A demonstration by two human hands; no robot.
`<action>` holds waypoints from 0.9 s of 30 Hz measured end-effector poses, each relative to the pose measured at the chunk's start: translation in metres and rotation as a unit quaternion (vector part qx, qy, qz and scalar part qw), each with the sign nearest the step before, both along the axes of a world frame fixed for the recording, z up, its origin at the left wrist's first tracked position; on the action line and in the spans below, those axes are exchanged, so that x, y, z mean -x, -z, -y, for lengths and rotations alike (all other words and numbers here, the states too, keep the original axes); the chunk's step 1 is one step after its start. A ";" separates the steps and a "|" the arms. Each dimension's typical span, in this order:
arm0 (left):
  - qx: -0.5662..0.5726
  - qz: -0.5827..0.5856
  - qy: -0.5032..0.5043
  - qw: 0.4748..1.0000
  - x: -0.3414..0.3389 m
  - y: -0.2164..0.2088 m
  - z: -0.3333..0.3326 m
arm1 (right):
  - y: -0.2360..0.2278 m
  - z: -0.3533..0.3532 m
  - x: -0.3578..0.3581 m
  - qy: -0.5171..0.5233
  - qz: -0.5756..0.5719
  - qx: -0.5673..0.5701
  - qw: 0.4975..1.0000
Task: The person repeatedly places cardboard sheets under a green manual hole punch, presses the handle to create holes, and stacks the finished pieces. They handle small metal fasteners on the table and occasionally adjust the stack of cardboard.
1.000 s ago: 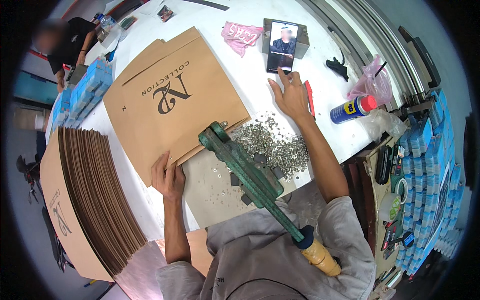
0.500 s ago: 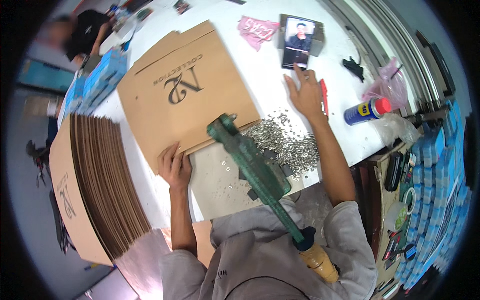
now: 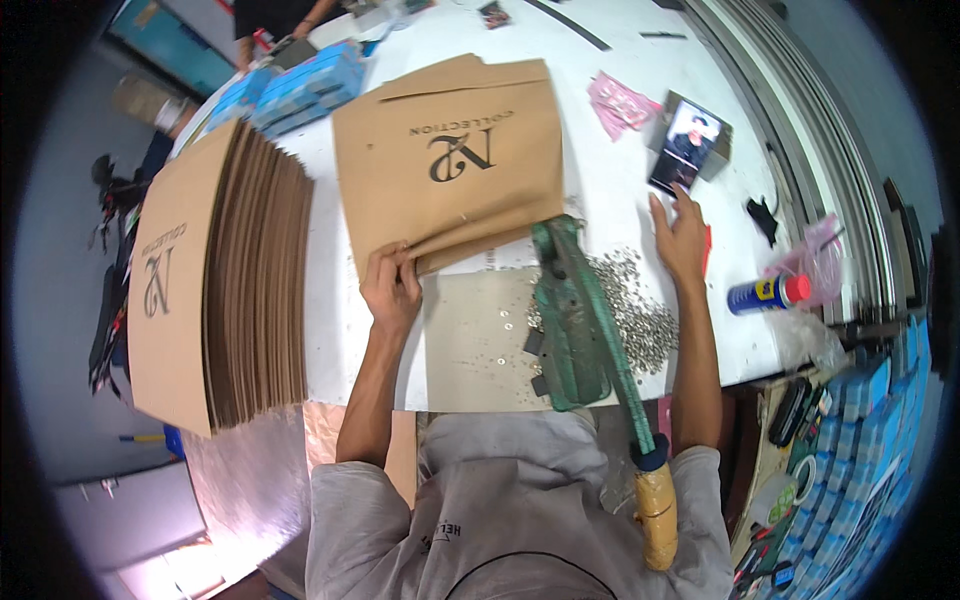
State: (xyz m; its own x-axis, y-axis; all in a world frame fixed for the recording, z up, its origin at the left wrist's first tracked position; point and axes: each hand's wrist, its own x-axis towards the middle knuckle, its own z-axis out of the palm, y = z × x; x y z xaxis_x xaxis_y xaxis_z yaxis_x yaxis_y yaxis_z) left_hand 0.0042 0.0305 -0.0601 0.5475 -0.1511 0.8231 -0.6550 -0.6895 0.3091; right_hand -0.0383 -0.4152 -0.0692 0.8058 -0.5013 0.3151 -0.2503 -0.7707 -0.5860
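Note:
A flat brown paper bag with dark printing lies on the white table, its near edge lifted and creased. My left hand is closed on that edge at the left corner. My right hand has its fingers apart, one fingertip at the lower end of a phone with a lit screen, propped on a block. Between my forearms stands a green hand press, its yellow-wrapped handle reaching toward my body. Small silvery metal rings, seemingly eyelets, are heaped beside the press.
A tall stack of brown bags stands at the left. Blue packs sit behind it. At the right are a blue spray can with a red cap, pink plastic and a black scrap. A person stands at the far left.
The view has swung left. My left hand has raised the bag's near edge, which now bulges and folds. The right hand is still at the phone.

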 end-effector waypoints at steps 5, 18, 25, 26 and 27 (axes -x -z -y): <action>0.129 0.043 -0.104 0.985 0.005 -0.089 -0.028 | 0.004 0.003 0.008 0.007 -0.008 -0.012 1.000; 0.513 0.027 -0.118 0.850 0.210 -0.231 -0.213 | 0.015 0.015 0.012 -0.005 0.055 -0.072 0.996; 0.529 -0.033 -0.198 0.825 0.150 -0.200 -0.264 | 0.029 0.024 0.009 -0.008 0.063 -0.090 0.994; 0.548 -0.019 -0.210 0.810 0.143 -0.200 -0.255 | 0.027 0.022 0.011 -0.009 0.051 -0.105 0.993; 0.566 -0.007 -0.220 0.795 0.138 -0.202 -0.246 | 0.028 0.022 0.011 -0.009 0.052 -0.101 0.994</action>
